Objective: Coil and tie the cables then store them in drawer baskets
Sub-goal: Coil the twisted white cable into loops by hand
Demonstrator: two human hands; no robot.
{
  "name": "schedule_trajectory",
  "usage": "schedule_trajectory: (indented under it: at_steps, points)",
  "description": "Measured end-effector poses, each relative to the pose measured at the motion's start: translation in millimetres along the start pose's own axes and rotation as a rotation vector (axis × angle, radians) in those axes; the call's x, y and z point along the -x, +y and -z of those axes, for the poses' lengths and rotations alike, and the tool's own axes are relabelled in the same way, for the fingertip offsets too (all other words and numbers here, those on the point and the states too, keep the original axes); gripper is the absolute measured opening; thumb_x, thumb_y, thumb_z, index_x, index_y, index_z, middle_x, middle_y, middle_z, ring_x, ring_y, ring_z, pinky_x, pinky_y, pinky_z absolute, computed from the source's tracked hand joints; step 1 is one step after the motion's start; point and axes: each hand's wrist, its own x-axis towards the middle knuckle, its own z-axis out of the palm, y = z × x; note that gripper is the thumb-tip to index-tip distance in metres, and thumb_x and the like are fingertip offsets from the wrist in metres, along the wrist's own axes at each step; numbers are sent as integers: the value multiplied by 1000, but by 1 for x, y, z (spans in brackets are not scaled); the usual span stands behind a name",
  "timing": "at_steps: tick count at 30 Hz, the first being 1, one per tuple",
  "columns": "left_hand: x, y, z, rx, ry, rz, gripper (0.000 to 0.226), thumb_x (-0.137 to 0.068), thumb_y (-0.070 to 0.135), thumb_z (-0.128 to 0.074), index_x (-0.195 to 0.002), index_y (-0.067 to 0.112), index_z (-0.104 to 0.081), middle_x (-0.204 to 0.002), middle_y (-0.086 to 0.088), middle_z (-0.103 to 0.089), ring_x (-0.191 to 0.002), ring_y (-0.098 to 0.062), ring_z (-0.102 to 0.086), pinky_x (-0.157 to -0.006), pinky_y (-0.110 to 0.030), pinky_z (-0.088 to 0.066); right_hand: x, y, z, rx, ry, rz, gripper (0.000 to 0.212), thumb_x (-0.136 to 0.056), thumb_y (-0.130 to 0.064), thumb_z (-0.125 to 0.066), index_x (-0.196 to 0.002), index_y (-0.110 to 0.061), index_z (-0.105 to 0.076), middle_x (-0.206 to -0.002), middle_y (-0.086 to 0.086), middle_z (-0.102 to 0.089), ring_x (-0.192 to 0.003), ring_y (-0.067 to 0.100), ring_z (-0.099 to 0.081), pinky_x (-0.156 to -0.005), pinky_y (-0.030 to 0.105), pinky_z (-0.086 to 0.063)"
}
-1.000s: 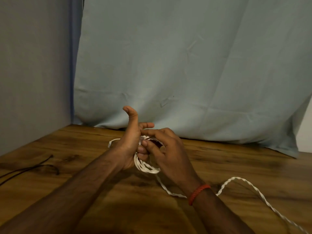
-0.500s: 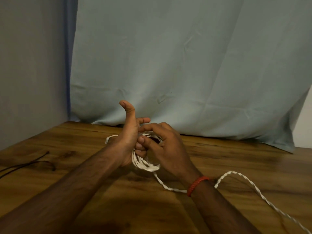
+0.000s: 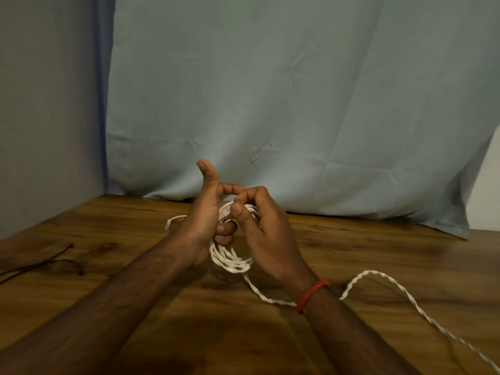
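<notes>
At the far left of the wooden worktop a thin black cable lies slack, just where it lay a second ago. A short free end of a twisted white cable pokes out beyond the back of the left hand. That hand's thumb stands straight up as before, while its lower fingers curl round the gathered loops, so it holds the coil. The loops hang down from the palm towards the wood; from where I stand I cannot tell whether they touch it.

Between the two hands more white shows than half a second ago. Then the right hand lay close over the left forefinger. Now it has drawn a little to the right, and the tip of that forefinger is bare above the coil. The right hand's thumb and bent forefinger pinch a strand at the top of the loops, with the other fingers curled behind.

A red band sits on the right wrist. The cable runs from the bottom of the coil under that wrist. Its loose tail rises in a hump just past the wrist, much as it did earlier, then trails across the wood to the lower right corner. Pale cloth hangs behind it all, unchanged.
</notes>
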Motion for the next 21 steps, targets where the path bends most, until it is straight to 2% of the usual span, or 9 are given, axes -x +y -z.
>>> schedule_trajectory:
  at_steps: [4, 6, 8, 10, 14, 18, 21]
  points:
    - [-1, 1, 0, -62, 34, -17, 97, -84, 83, -15, -121, 5, -57, -40, 2, -38, -29, -6, -25, -40, -13, -19, 0, 0, 1, 19, -13, 39, 5, -104, -29, -52, -102, -24, -54, -100, -8, -64, -93, 9, -63, -74, 28, -51]
    - [-2, 0, 0, -63, 29, -15, 95, -82, 85, -16, -114, 7, -60, -41, 2, -39, -30, -6, -25, -41, -13, -18, -1, -2, 4, 7, -13, 57, 4, -103, -27, -54, -106, -25, -56, -101, -9, -64, -94, 8, -63, -75, 23, -50]
    - [-3, -1, 2, -63, -6, 12, 94, -76, 91, -17, -95, 11, -63, -43, 1, -38, -31, -6, -26, -41, -13, -18, -1, -3, 7, 41, -51, 89, 17, -102, -26, -56, -118, -28, -59, -106, -11, -63, -98, 4, -62, -78, 16, -47]
    - [-4, -1, 3, -75, -24, 43, 91, -69, 97, -17, -75, 16, -57, -45, 0, -39, -31, -6, -28, -39, -12, -20, -1, -3, 9, 128, -135, 111, 29, -100, -28, -59, -129, -32, -59, -110, -15, -57, -100, 1, -58, -80, 11, -44]
    - [-6, -1, 5, -65, -33, 36, 87, -66, 97, -17, -77, 19, -52, -45, 1, -32, -31, -5, -22, -40, -11, -19, -1, 0, 6, 186, -113, 139, 20, -98, -22, -62, -118, -23, -65, -107, -8, -57, -99, 4, -56, -81, 11, -42]
    - [-6, -1, 5, -60, -39, 16, 88, -61, 95, -19, -81, 17, -53, -45, 1, -33, -30, -5, -22, -41, -11, -17, 0, -3, 2, 97, -40, 135, 12, -98, -16, -62, -108, -21, -65, -104, -7, -63, -99, 5, -60, -82, 13, -45]
    - [-7, -2, 7, -75, -43, 11, 93, -60, 96, -19, -89, 15, -56, -45, 3, -36, -31, -5, -23, -41, -12, -17, 1, -3, 0, 46, -37, 96, 7, -99, -18, -61, -106, -19, -63, -101, -7, -65, -96, 7, -62, -80, 22, -51]
